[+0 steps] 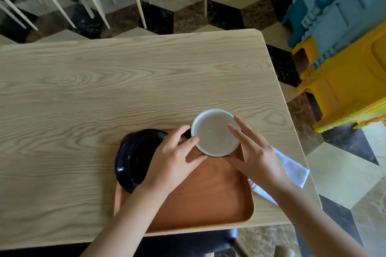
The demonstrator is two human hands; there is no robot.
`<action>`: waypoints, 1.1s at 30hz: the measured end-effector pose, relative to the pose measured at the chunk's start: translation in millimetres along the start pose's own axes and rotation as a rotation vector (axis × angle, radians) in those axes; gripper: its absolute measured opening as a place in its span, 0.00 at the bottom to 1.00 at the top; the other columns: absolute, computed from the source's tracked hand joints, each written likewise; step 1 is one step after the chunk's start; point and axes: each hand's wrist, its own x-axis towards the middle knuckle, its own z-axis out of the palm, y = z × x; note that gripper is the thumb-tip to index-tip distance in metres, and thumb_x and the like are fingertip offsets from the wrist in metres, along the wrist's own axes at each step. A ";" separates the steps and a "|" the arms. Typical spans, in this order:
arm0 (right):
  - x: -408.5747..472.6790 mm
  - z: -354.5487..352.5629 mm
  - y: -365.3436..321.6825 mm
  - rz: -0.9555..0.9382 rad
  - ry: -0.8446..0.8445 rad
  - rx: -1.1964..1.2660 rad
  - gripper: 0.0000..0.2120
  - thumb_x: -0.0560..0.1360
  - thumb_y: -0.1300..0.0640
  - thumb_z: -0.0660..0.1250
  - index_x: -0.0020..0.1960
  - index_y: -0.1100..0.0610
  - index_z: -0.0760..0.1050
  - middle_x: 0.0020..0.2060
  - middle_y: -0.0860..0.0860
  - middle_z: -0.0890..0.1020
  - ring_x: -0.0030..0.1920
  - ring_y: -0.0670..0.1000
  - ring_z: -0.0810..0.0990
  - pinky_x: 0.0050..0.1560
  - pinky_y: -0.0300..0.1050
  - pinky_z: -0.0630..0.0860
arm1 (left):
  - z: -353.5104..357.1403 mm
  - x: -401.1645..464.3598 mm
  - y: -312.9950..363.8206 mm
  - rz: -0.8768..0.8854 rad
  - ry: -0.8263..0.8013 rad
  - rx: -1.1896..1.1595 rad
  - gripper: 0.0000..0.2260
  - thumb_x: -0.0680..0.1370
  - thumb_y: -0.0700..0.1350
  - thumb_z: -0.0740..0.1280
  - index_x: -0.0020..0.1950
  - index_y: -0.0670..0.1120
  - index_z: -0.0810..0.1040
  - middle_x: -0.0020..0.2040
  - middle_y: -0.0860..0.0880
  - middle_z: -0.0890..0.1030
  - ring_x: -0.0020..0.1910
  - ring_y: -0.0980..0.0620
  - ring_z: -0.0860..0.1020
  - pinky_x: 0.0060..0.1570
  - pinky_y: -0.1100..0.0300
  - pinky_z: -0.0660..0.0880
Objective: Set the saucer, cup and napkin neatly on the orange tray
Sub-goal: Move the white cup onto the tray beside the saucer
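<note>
Hands [173,160] [258,159] hold the empty cup [215,131]; saucer [133,158] lies on the tray [208,204].

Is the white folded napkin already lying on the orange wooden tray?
No, the white folded napkin lies on the pale wooden table, outside the right rim of the orange wooden tray.

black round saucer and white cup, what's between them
Head view: the left hand lies between the black round saucer and the white round cup, gripping the cup's rim above the orange wooden tray.
</note>
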 end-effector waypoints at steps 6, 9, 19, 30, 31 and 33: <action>-13.2 7.3 4.9 0.078 -0.082 0.044 0.33 0.66 0.46 0.67 0.69 0.50 0.63 0.69 0.49 0.63 0.65 0.49 0.67 0.63 0.34 0.59 | 17.7 -14.3 -1.5 -0.012 0.000 -0.014 0.15 0.68 0.53 0.71 0.48 0.44 0.82 0.56 0.42 0.80 0.44 0.50 0.80 0.50 0.63 0.76; -14.8 8.9 5.3 0.149 -0.123 0.046 0.37 0.66 0.50 0.70 0.72 0.52 0.61 0.71 0.46 0.61 0.67 0.51 0.67 0.63 0.37 0.61 | 23.3 -15.5 -2.2 0.007 0.027 0.007 0.15 0.69 0.52 0.70 0.49 0.43 0.82 0.57 0.41 0.80 0.49 0.48 0.81 0.52 0.60 0.77; -1.3 4.2 4.7 0.048 -0.119 -0.155 0.30 0.66 0.43 0.60 0.63 0.60 0.73 0.66 0.57 0.73 0.58 0.57 0.78 0.46 0.48 0.79 | 28.8 -10.1 -6.9 0.051 0.070 0.067 0.15 0.73 0.53 0.67 0.53 0.44 0.79 0.59 0.41 0.79 0.61 0.48 0.76 0.54 0.55 0.78; -29.9 -5.9 3.8 0.117 -0.149 -0.205 0.29 0.71 0.49 0.63 0.70 0.53 0.64 0.70 0.58 0.68 0.67 0.57 0.67 0.63 0.54 0.69 | 12.3 -30.5 28.0 -0.036 0.074 0.124 0.22 0.75 0.48 0.64 0.67 0.42 0.70 0.68 0.41 0.72 0.69 0.45 0.68 0.65 0.51 0.69; -39.7 -10.1 4.8 0.145 -0.130 -0.205 0.27 0.72 0.48 0.62 0.69 0.53 0.65 0.69 0.58 0.69 0.67 0.58 0.69 0.63 0.55 0.70 | 10.8 -37.1 38.9 -0.011 0.091 0.103 0.20 0.75 0.47 0.63 0.66 0.42 0.71 0.66 0.42 0.74 0.67 0.47 0.70 0.64 0.51 0.70; -61.7 -20.2 8.5 0.186 -0.068 -0.258 0.24 0.73 0.47 0.60 0.66 0.55 0.69 0.66 0.59 0.72 0.64 0.59 0.72 0.61 0.54 0.71 | 13.8 -49.4 63.0 0.072 0.072 0.060 0.17 0.74 0.46 0.63 0.62 0.44 0.75 0.62 0.46 0.77 0.63 0.50 0.74 0.59 0.52 0.73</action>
